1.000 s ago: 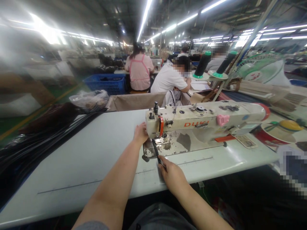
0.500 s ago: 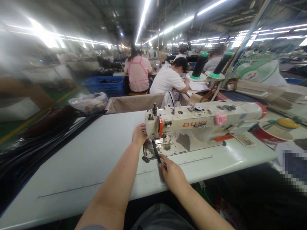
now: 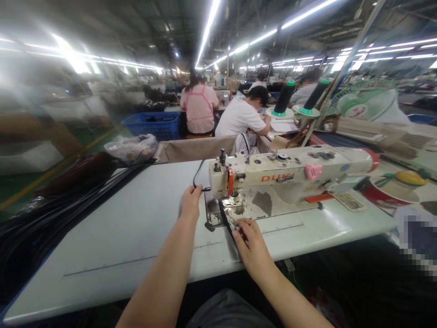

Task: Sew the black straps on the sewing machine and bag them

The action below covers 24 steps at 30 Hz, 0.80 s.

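A white sewing machine [image 3: 266, 175] stands on the pale table. Left of its head, my left hand [image 3: 191, 202] pinches a thin black strip [image 3: 197, 172] that loops up behind the fingers. Another length of black strip [image 3: 225, 218] runs from under the needle area toward the table's front edge. My right hand [image 3: 247, 237] is closed round a small metal tool [image 3: 234, 225], probably snips, beside that length. Whether its fingers also touch the strip is unclear.
Many black strips [image 3: 88, 187] lie along the table's left side. A fabric-lined bin [image 3: 194, 149] and a blue crate [image 3: 152, 125] stand behind. Two thread cones [image 3: 284, 98] rise at the back. A red and white bowl [image 3: 389, 189] sits right. Two people sit ahead.
My left hand has moved left from the machine head, and the looped strip now shows. My right hand has shifted slightly right, with the metal tool more visible. The view has shifted slightly.
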### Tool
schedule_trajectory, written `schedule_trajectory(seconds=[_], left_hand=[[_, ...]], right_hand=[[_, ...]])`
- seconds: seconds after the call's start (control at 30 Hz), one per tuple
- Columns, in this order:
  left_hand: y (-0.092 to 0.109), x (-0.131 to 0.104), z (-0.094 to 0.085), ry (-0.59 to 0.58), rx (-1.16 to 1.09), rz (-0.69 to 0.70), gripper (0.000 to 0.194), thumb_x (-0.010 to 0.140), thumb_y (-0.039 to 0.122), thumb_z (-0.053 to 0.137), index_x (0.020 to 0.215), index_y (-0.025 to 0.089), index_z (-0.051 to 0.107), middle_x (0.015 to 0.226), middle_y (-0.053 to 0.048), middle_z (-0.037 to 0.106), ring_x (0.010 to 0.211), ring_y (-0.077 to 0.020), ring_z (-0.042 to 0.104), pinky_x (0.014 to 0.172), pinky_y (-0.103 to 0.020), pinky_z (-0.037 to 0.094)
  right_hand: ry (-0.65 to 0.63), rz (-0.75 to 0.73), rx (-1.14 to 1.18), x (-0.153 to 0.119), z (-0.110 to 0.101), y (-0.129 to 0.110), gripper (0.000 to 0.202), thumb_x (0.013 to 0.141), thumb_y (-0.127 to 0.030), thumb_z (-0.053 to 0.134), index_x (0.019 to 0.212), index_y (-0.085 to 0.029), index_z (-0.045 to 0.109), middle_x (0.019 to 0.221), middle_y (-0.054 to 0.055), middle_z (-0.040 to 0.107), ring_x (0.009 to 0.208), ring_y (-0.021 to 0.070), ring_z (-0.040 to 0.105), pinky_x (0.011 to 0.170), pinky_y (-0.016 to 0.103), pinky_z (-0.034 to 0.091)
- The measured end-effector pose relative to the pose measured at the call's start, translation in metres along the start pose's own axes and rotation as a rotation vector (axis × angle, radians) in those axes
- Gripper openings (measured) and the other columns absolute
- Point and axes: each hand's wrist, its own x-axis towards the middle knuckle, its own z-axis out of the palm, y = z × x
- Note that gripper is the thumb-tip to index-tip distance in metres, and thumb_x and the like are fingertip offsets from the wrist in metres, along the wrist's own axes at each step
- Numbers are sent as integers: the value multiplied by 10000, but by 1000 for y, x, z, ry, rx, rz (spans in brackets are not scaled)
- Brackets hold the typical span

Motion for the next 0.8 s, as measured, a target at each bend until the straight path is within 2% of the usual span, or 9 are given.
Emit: schedule_trajectory(seconds=[0.13, 0.23, 0.33, 0.53, 0.67, 0.8], left_hand=[[3, -27, -21, 28, -201, -57, 355, 756, 500, 727, 821, 200, 548, 814, -27, 661, 821, -170, 692, 843, -349, 590], [7, -49, -39, 30, -266, -82, 414, 717, 494, 804, 854, 187, 563, 843, -31, 666, 832, -175, 712, 887, -401, 610], [12, -69, -57, 22, -275, -87, 432, 710, 478, 847, 894, 172, 605, 854, -29, 681, 872, -183, 726, 938, -417, 608], [15, -102, -91, 52, -143, 1, 355, 817, 478, 777, 961, 191, 625, 931, -52, 751, 992, -226, 751, 982, -412, 599], [19, -123, -110, 81, -37, 33, 324, 853, 482, 750, 987, 214, 627, 1028, -78, 784, 1050, -246, 752, 996, -416, 587], [26, -142, -121, 91, 15, 46, 315, 868, 489, 744, 997, 225, 631, 1088, -91, 788, 1072, -258, 750, 993, -410, 580]], right_hand=[[-107, -4, 43, 5, 1, -14, 207, 985, -343, 525, 1002, -195, 669, 982, 98, 656, 943, 239, 628, 896, 383, 528], [-288, 92, 113, 8, 8, -25, 245, 1001, -398, 505, 992, -208, 660, 829, 36, 648, 776, 197, 607, 755, 320, 510], [-430, 211, 263, 12, 23, -30, 312, 995, -476, 503, 983, -206, 658, 791, 11, 658, 656, 152, 563, 638, 275, 467], [-520, 435, 526, 22, 57, -23, 452, 923, -598, 567, 909, -161, 679, 758, 34, 685, 540, 101, 480, 494, 220, 338], [-560, 450, 557, 29, 75, -23, 440, 891, -589, 599, 839, -158, 671, 681, 19, 663, 494, 90, 443, 466, 215, 295], [-614, 447, 602, 35, 86, -32, 505, 866, -646, 587, 835, -149, 675, 655, 11, 631, 478, 87, 399, 464, 226, 254]])
